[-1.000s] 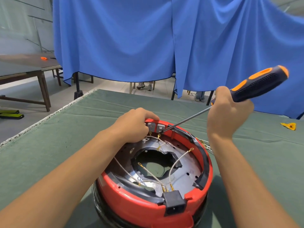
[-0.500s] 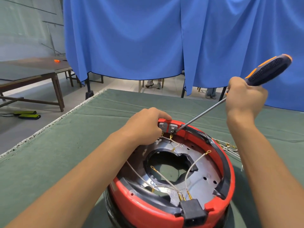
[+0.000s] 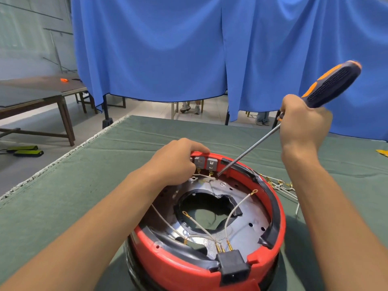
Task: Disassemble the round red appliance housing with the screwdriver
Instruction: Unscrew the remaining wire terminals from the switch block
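The round red housing [image 3: 180, 267] lies open-side up on the green table cloth [image 3: 63, 196], showing a metal plate, white wires and a black socket [image 3: 234, 267] at its near rim. My left hand [image 3: 176, 162] grips the far rim beside two grey terminal blocks [image 3: 206, 163]. My right hand [image 3: 302, 127] holds the screwdriver [image 3: 331, 85] by its black-and-orange handle. The long shaft slants down to the left, and its tip sits inside the far rim just right of the terminals.
A loose bundle of white wires [image 3: 279, 185] lies on the cloth right of the housing. A yellow piece [image 3: 382, 152] sits at the right edge. Blue curtains [image 3: 168, 49] hang behind the table. A wooden table [image 3: 42, 95] stands at the left.
The screwdriver tip has dropped from beside the terminal blocks to lower inside the rim, and the handle has tilted up more steeply. My left hand stays on the rim.
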`<state>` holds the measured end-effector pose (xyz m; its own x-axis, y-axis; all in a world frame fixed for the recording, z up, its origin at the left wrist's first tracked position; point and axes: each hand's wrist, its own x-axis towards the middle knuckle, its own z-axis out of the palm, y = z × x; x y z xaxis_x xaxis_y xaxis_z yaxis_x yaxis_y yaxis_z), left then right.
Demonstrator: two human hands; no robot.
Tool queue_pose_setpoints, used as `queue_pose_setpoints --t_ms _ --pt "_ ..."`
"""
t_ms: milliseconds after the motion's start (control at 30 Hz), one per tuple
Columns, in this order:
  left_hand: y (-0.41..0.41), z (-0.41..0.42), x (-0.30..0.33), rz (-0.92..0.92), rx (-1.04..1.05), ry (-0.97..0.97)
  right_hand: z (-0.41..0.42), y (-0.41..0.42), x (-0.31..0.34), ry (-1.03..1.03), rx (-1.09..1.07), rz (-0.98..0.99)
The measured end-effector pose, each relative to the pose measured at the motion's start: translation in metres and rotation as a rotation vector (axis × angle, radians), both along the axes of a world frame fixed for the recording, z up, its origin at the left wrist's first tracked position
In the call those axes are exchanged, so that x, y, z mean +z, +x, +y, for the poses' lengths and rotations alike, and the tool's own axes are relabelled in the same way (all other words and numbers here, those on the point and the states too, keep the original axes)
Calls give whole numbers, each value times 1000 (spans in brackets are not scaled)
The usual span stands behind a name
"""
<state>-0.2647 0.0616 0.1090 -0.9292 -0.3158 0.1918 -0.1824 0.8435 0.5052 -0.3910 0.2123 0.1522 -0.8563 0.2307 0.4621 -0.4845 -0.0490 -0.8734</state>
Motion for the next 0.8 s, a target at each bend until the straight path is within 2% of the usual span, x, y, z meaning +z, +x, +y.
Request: queue_pose_setpoints --t_ms 200,333,467,800 --pt "1 1 -3 -9 37 -34 11 29 7 -169 23 168" --pt "2 4 -3 -33 94 -143 10 34 2 -174 80 187" --pt "3 -1 -2 -66 76 -97 4 37 -6 -202 106 244" --pt "3 -7 3 -113 48 -82 -6 31 -27 -336 75 115"
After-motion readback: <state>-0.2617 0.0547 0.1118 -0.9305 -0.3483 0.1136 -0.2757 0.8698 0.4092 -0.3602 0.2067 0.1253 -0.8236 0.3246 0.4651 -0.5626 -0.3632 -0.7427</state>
